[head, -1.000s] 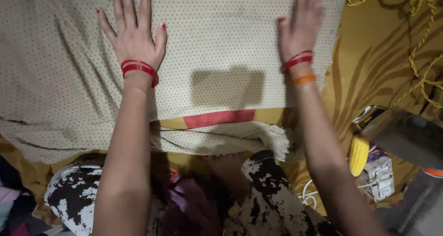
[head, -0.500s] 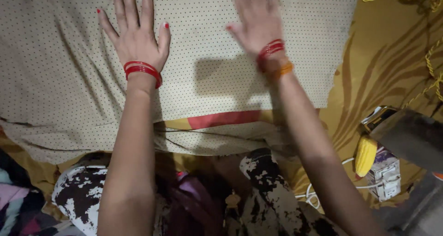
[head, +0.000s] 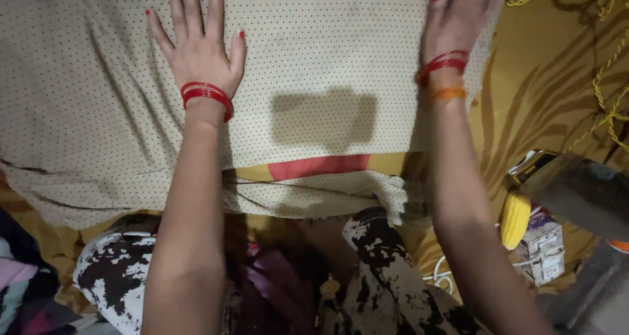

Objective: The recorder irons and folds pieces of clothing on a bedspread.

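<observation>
Cream dotted cloth [head: 341, 66]: spread flat across the far half of the scene, its near edge folded over a red and yellow border strip [head: 319, 167].
Left hand [head: 200, 46]: palm down on the cloth, fingers apart, pressing it flat so it keeps from bunching.
Right hand [head: 455, 20]: open and flat at the cloth's right edge, likely pinning that side taut.
Right side: mustard patterned sheet [head: 531, 105], yellow rope [head: 609, 46], small yellow object [head: 514, 218].

Cut off and blurred at the top edge

Our left hand [head: 200, 46] loses its fingertips to the frame; our right hand [head: 457, 20] is motion-blurred, and the dotted cloth [head: 327, 59] runs out of view.
</observation>
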